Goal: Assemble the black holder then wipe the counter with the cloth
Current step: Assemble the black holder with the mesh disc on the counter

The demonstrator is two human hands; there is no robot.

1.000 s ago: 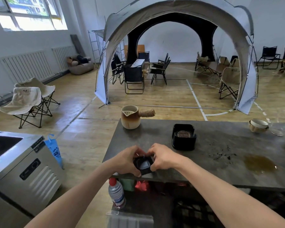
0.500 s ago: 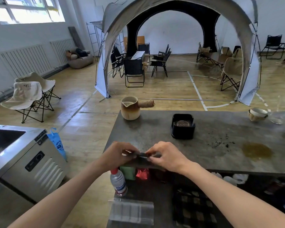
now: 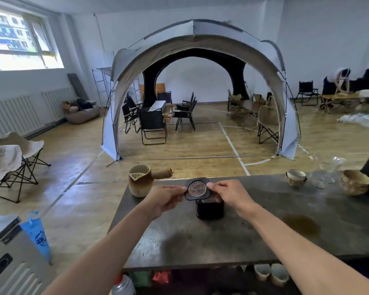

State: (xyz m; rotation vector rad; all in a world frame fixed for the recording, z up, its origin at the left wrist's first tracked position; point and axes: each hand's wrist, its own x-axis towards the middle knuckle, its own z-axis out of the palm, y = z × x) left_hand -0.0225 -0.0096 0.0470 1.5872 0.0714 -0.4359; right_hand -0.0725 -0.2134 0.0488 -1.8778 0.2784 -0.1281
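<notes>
from the head view, the assembly step looks to be in hand: the left hand [image 3: 167, 198] and right hand [image 3: 230, 193] each pinch an edge of a black lid [image 3: 197, 189] with a round patterned metal grille, held tilted just above the black holder base [image 3: 210, 210] on the counter [image 3: 200, 237]. next it likely needs levelling and lowering squarely onto the base. a brown spill [image 3: 300, 227] awaits wiping; no cloth is clearly visible.

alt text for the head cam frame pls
Both hands, left hand and right hand, hold a black lid with a round patterned insert just above the black holder base on a grey counter. A brown spill lies to the right.
</notes>
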